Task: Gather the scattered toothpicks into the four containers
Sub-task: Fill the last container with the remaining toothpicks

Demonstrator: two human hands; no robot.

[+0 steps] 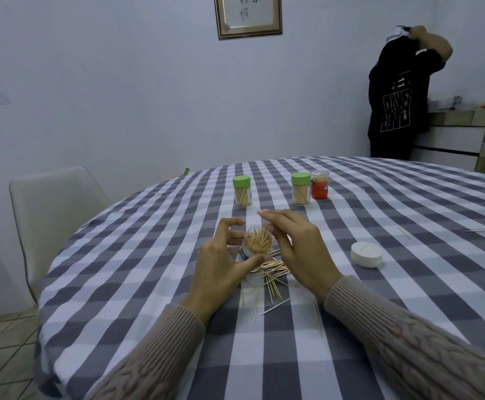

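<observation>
**Filling the open jar at the checked counter**

Standing farther back are two green-lidded jars and a red jar; a white lid lies to the right. Loose toothpicks lie between the wrists, beside the open jar. The left hand curls its grip round that jar; the right hand hovers over it, fingers extended, whether pinching anything I cannot tell. A checked cloth covers the counter; a person in black stands by the wall.
</observation>
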